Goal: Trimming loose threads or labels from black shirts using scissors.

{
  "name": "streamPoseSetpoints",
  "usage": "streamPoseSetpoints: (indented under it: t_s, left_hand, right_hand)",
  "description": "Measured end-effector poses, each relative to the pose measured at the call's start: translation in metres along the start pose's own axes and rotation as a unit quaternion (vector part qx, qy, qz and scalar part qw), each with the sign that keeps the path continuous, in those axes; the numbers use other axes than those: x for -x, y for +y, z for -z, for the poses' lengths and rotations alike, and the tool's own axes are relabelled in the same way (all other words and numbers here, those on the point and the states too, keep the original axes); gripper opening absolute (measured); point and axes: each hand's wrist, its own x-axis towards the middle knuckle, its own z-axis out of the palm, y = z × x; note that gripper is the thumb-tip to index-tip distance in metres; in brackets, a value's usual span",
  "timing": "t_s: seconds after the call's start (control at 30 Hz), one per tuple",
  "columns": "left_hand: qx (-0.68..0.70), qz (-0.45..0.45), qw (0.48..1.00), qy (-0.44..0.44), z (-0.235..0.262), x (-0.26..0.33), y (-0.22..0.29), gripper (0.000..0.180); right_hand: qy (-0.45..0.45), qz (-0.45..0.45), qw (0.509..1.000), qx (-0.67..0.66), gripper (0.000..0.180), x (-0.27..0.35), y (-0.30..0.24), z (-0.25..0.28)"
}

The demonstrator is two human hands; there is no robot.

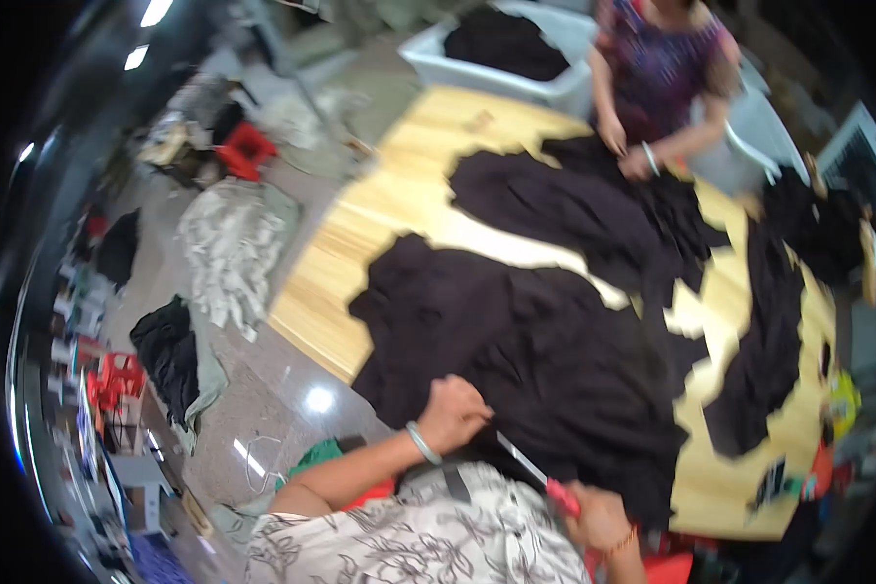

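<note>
The left hand (455, 411) grips black fabric (526, 350) on a wooden table (380, 234); the right hand (599, 516) holds red-handled scissors (545, 482).

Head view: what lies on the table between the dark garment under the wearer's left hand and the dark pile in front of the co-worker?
A bare strip of the wooden table separates the near dark garment from the co-worker's dark pile; the left hand grips the near one.

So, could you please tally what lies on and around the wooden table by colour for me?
Black fabric heaps on the wooden table: 3 (near, middle, right)
Black fabric in the white bin: 1
Black fabric on the floor: 1
Pale fabric pile on the floor: 1
Red-handled tool in the right hand: 1
Total: 7
</note>
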Motion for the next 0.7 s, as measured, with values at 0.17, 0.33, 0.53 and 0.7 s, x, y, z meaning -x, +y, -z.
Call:
streamPoseSetpoints:
  t_s: [0.17,0.33,0.53,0.7]
  left_hand:
    - [0.042,0.016,0.999,-0.020,0.000,0.012,-0.003,0.004]
    - [0.000,-0.015,1.000,-0.003,0.010,0.001,-0.006,0.010]
    - [-0.047,-0.044,0.991,-0.116,0.022,0.007,-0.005,0.023]
    - [-0.143,-0.071,0.984,-0.078,0.019,0.017,-0.015,0.036]
  right_hand:
    - [-0.046,-0.067,0.997,0.018,0.016,-0.006,-0.025,0.016]
    - [-0.025,-0.085,0.996,-0.016,0.016,-0.009,-0.029,0.015]
    - [0.042,-0.092,0.995,-0.009,0.014,-0.003,-0.009,-0.003]
    - [0.075,-0.065,0.995,-0.025,0.015,0.002,-0.001,-0.018]
